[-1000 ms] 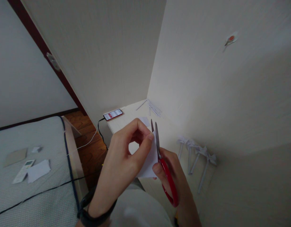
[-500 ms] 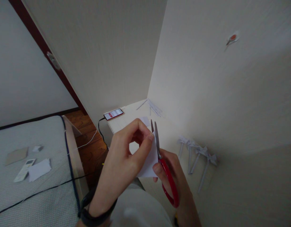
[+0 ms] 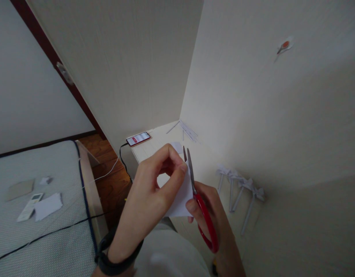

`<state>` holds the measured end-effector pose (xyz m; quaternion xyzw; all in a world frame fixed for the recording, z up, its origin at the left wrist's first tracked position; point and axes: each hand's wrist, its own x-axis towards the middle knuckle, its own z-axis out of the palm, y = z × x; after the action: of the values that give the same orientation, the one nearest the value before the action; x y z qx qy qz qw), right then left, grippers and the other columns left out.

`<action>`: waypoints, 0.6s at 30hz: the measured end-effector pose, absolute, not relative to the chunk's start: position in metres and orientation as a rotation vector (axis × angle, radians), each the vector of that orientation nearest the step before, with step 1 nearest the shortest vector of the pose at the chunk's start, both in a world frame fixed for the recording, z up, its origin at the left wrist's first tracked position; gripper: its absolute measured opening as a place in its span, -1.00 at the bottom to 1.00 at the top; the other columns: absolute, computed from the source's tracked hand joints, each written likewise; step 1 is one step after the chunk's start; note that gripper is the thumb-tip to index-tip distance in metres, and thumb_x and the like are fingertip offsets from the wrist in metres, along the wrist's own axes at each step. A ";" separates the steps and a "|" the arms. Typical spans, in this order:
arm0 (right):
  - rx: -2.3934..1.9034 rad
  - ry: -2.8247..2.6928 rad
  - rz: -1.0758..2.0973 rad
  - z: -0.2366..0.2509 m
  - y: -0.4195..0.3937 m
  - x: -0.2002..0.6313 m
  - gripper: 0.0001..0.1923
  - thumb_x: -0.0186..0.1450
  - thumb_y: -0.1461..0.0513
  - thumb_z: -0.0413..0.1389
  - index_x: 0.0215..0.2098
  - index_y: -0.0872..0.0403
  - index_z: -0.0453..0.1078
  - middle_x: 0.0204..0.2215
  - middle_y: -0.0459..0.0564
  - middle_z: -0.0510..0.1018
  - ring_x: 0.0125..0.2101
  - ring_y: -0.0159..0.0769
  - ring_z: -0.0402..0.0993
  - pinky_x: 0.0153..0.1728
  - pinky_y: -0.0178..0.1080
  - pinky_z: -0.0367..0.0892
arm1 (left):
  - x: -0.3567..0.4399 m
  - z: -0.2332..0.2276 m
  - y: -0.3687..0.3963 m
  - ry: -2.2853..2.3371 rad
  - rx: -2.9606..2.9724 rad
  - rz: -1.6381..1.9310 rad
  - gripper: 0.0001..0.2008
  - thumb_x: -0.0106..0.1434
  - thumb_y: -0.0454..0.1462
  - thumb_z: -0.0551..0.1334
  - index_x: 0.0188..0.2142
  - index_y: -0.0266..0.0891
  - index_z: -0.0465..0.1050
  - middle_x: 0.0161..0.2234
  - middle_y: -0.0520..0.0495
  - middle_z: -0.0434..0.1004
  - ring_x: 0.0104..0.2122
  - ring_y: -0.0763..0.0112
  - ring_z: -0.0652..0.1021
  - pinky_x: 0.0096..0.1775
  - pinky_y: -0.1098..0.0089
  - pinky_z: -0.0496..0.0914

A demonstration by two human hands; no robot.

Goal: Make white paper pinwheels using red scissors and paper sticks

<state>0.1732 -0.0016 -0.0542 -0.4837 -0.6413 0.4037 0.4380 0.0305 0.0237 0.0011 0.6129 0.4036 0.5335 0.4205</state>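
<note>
My left hand (image 3: pixel 160 184) pinches the top of a white sheet of paper (image 3: pixel 180 204) between thumb and fingers. In my right hand (image 3: pixel 209 207) are red-handled scissors (image 3: pixel 207 227), their blades pointing up and slightly apart. The blades lie along the right edge of the paper, near my left fingertips. Part of the sheet is hidden behind my left hand. A small piece of paper (image 3: pixel 176 147) rests on the white desk (image 3: pixel 162 139) just beyond my fingers.
A phone (image 3: pixel 139 139) with a cable lies at the desk's left edge. Thin paper sticks (image 3: pixel 189 130) sit in the far corner. Several folded paper shapes on sticks (image 3: pixel 240 184) lie at right. On the bed (image 3: pixel 59 165) are a remote (image 3: pixel 30 207) and paper sheets (image 3: pixel 49 207).
Hardly anything differs. Both hands, the paper and the scissors stay in nearly the same place, with the blades still slightly apart.
</note>
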 end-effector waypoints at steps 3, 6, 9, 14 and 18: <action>-1.216 -1.530 1.048 -0.057 -0.004 0.172 -0.45 0.22 -0.26 0.06 -0.42 0.04 0.46 -0.64 -0.08 0.36 -0.58 -0.27 0.32 -0.62 -0.26 0.29 | 0.030 0.001 0.023 1.009 1.547 1.338 -0.83 0.30 -0.39 0.20 -0.43 -0.19 0.31 -0.50 0.16 0.33 -0.50 0.58 0.37 -0.43 0.54 0.27; -1.257 -1.512 1.056 -0.058 -0.005 0.172 -0.48 0.21 -0.22 0.11 -0.39 0.04 0.48 -0.63 -0.08 0.38 -0.57 -0.27 0.34 -0.62 -0.27 0.30 | 0.031 0.000 0.023 1.012 1.551 1.338 -0.83 0.30 -0.39 0.21 -0.43 -0.19 0.31 -0.50 0.17 0.32 -0.50 0.59 0.37 -0.43 0.55 0.27; -1.306 -1.479 1.067 -0.057 -0.006 0.172 -0.50 0.20 -0.20 0.14 -0.35 0.06 0.50 -0.62 -0.09 0.39 -0.57 -0.27 0.35 -0.60 -0.28 0.33 | 0.032 0.000 0.024 1.025 1.548 1.346 -0.82 0.31 -0.40 0.20 -0.43 -0.19 0.31 -0.50 0.17 0.32 -0.50 0.60 0.37 -0.41 0.56 0.28; -1.295 -1.481 1.076 -0.055 -0.005 0.172 -0.49 0.21 -0.20 0.12 -0.41 0.06 0.49 -0.62 -0.09 0.39 -0.59 -0.30 0.33 -0.62 -0.29 0.32 | 0.032 0.001 0.024 1.021 1.546 1.350 -0.83 0.30 -0.41 0.19 -0.42 -0.19 0.32 -0.48 0.18 0.33 -0.49 0.61 0.38 -0.43 0.57 0.27; -1.274 -1.547 1.008 -0.056 -0.005 0.172 -0.48 0.24 -0.21 0.08 -0.42 0.06 0.48 -0.64 -0.10 0.39 -0.62 -0.33 0.31 -0.64 -0.30 0.30 | 0.031 0.000 0.024 1.012 1.553 1.341 -0.83 0.30 -0.40 0.19 -0.42 -0.19 0.31 -0.49 0.18 0.33 -0.48 0.61 0.38 -0.42 0.57 0.27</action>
<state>0.1718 -0.0046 -0.0558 -0.5114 -0.6212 0.4048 0.4344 0.0313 0.0236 0.0004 0.6178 0.4026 0.5335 0.4143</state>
